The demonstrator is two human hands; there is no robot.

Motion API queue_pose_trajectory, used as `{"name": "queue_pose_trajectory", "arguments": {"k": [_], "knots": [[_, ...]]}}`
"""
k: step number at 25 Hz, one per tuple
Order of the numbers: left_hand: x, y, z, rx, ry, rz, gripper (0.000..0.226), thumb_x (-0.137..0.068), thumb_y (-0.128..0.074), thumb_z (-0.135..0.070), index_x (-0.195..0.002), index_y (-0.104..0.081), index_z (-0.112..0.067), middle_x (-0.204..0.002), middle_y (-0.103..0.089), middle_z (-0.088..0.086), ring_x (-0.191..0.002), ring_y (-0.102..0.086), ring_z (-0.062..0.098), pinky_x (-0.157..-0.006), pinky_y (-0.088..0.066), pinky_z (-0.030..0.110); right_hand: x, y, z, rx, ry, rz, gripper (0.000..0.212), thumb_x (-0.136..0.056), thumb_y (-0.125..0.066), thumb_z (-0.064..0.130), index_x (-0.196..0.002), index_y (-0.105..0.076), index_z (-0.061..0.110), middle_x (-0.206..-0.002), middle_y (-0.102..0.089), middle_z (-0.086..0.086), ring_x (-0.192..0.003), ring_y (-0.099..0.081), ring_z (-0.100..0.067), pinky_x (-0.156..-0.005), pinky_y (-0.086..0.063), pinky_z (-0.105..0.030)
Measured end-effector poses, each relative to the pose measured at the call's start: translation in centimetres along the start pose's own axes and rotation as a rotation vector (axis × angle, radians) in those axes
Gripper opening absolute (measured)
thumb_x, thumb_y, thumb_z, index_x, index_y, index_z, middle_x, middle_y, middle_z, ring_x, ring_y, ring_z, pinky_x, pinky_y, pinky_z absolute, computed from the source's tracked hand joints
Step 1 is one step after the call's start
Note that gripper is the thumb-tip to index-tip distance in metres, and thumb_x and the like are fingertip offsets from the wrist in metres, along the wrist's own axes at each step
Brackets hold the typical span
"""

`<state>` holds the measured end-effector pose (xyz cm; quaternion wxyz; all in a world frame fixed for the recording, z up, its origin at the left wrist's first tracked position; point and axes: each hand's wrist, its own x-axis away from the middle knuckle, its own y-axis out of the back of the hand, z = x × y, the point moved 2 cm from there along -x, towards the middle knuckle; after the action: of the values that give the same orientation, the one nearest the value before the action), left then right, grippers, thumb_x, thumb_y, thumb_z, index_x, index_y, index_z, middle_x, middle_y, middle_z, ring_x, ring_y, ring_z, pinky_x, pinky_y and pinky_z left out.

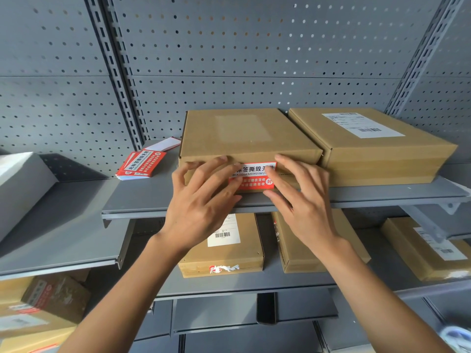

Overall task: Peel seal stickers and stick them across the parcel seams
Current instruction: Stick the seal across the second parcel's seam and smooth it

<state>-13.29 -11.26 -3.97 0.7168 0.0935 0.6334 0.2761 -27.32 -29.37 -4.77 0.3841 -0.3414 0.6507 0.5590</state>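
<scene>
Both hands are spread flat on the front face of a cardboard parcel (244, 138), holding nothing: the left hand (204, 200) presses the left end of a red-and-white seal sticker (254, 177), the right hand (303, 200) its right end. The sticker lies across the front seam, with the parcel at the shelf (142, 197) edge, touching a second labelled parcel (369, 146) on its right. A stack of unused seal stickers (141, 165) lies to the left. Judging from here, uneven pressing could trap a crease or leave a corner lifted, and hard pushing might shove the parcel back
</scene>
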Motion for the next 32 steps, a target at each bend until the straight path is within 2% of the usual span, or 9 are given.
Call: {"name": "queue_pose_trajectory", "arguments": {"k": [3, 6, 14, 22, 26, 32], "knots": [[0.1, 0.0, 0.2, -0.006, 0.005, -0.010, 0.013, -0.097, -0.072, -0.014, -0.107, -0.080, -0.010, -0.133, -0.070, 0.007, -0.128, -0.062, 0.031, -0.097, -0.038, 0.051, -0.1, -0.2, 0.1, -0.009, 0.007, -0.021, 0.023, -0.097, -0.072, 0.011, -0.119, -0.076, 0.008, -0.133, -0.068, -0.015, -0.111, -0.066, -0.033, -0.089, -0.048, -0.050], [0.2, -0.1, 0.3, -0.015, 0.001, -0.023, 0.011, -0.094, -0.075, -0.009, -0.104, -0.080, -0.011, -0.133, -0.070, 0.007, -0.128, -0.062, 0.030, -0.096, -0.038, 0.050, -0.1, -0.5, 0.0, 0.008, 0.005, -0.040, 0.025, -0.093, -0.073, 0.001, -0.117, -0.077, 0.008, -0.132, -0.069, -0.014, -0.110, -0.067, -0.034, -0.087, -0.049, -0.050], [0.3, -0.2, 0.5, -0.011, -0.005, -0.037, 0.013, -0.092, -0.078, -0.007, -0.103, -0.081, -0.013, -0.134, -0.070, 0.007, -0.130, -0.057, 0.029, -0.095, -0.036, 0.049, -0.2, -0.3, 0.1, -0.011, 0.047, -0.072, 0.022, -0.095, -0.069, 0.000, -0.115, -0.078, 0.005, -0.128, -0.071, -0.011, -0.101, -0.070, -0.035, -0.088, -0.047, -0.048], [0.3, -0.2, 0.4, 0.007, -0.006, -0.023, 0.013, -0.091, -0.078, -0.006, -0.100, -0.082, -0.014, -0.133, -0.070, 0.010, -0.129, -0.056, 0.032, -0.093, -0.036, 0.049, -0.6, -0.3, 0.4, -0.059, 0.053, -0.075, 0.022, -0.094, -0.067, -0.006, -0.110, -0.079, 0.003, -0.121, -0.073, -0.015, -0.098, -0.069, -0.037, -0.085, -0.051, -0.048], [-0.6, -0.1, 0.2, 0.005, -0.053, -0.029, 0.009, -0.095, -0.075, -0.012, -0.100, -0.082, -0.016, -0.133, -0.070, 0.008, -0.130, -0.059, 0.032, -0.100, -0.037, 0.051, -2.0, -0.4, 1.8, -0.111, 0.082, -0.079, 0.020, -0.093, -0.072, -0.001, -0.110, -0.080, 0.005, -0.114, -0.075, -0.013, -0.094, -0.070, -0.035, -0.079, -0.052, -0.048], [-1.3, -0.3, 1.0, 0.016, -0.089, 0.016, 0.011, -0.098, -0.073, -0.015, -0.101, -0.082, -0.019, -0.137, -0.068, 0.009, -0.131, -0.062, 0.034, -0.108, -0.037, 0.059, -2.6, -0.8, 2.0, -0.111, 0.101, -0.041, 0.016, -0.096, -0.072, 0.008, -0.111, -0.080, 0.010, -0.113, -0.075, -0.010, -0.096, -0.067, -0.032, -0.078, -0.050, -0.047]]}}
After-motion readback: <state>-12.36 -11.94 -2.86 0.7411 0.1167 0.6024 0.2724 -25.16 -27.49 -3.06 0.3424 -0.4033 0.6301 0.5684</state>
